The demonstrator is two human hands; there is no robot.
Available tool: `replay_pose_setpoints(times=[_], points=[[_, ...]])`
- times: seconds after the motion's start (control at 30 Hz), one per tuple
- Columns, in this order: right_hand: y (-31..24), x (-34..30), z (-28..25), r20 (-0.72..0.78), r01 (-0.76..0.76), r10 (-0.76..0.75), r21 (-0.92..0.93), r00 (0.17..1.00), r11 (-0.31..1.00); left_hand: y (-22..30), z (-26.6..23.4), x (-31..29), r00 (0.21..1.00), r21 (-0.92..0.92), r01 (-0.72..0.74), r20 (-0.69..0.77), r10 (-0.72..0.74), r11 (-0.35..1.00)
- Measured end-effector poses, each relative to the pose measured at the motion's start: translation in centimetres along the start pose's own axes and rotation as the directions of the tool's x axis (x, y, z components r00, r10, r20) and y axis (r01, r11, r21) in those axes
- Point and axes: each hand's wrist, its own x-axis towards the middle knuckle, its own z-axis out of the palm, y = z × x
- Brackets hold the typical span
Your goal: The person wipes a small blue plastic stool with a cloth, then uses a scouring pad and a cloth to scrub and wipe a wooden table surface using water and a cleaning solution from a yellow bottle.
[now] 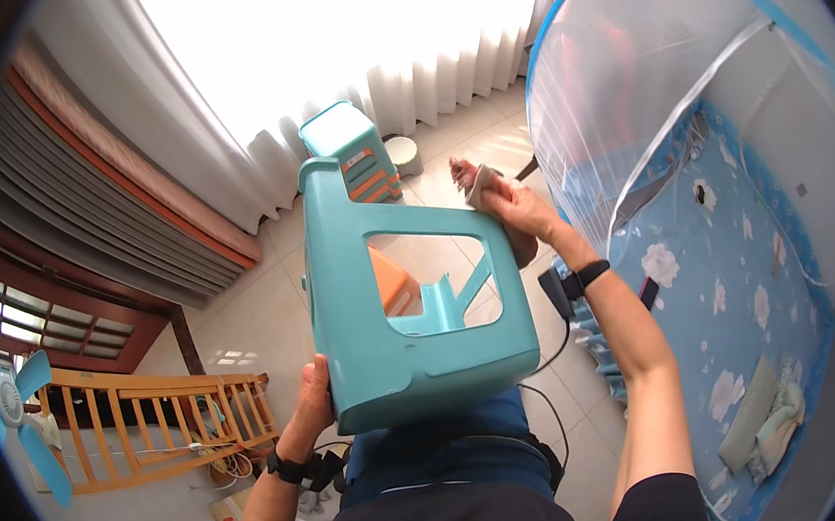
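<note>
A teal plastic stool (pixel 374 297) lies tipped on its side in front of my chest, its legs pointing away and a square opening in its side wall. My left hand (pixel 311 401) grips its near lower corner from below. My right hand (pixel 503 208) is at the stool's far upper corner, pressing a small grey cloth (pixel 478 184) against the plastic. Both wrists wear black bands.
A stack of teal and orange stools (pixel 353 149) stands by the white curtains (pixel 354 84). A mosquito-net tent over a blue flowered bed (pixel 727 280) fills the right. A wooden rail frame (pixel 160 427) and a blue fan (pixel 8 392) are at the lower left.
</note>
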Motion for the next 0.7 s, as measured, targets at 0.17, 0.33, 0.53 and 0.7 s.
replay_pose_setpoints(times=[0.17, 0.33, 0.53, 0.7], points=[[-7.3, -3.5, 2.8, 0.194, 0.119, -0.055, -0.336, 0.979, 0.934, 0.0, 0.2, 1.0, 0.974, -0.124, 0.116, -0.179, -0.137, 0.986], [-13.3, -4.1, 0.9, 0.256, 0.479, -0.442, -0.103, 0.860, 0.872, -2.2, 5.9, 6.7, 0.966, -0.135, 0.099, -0.223, -0.127, 0.986], [-13.0, 3.9, 3.5, 0.516, 0.706, -0.516, -0.288, 0.684, 0.647, -1.1, 11.3, 10.9, 0.979, 0.082, -0.021, -0.202, 0.038, 0.996], [-11.0, 14.9, -0.4, 0.477, 0.633, -0.451, -0.347, 0.754, 0.692, -0.2, 13.5, 12.6, 0.992, 0.197, 0.036, -0.125, -0.012, 0.980]])
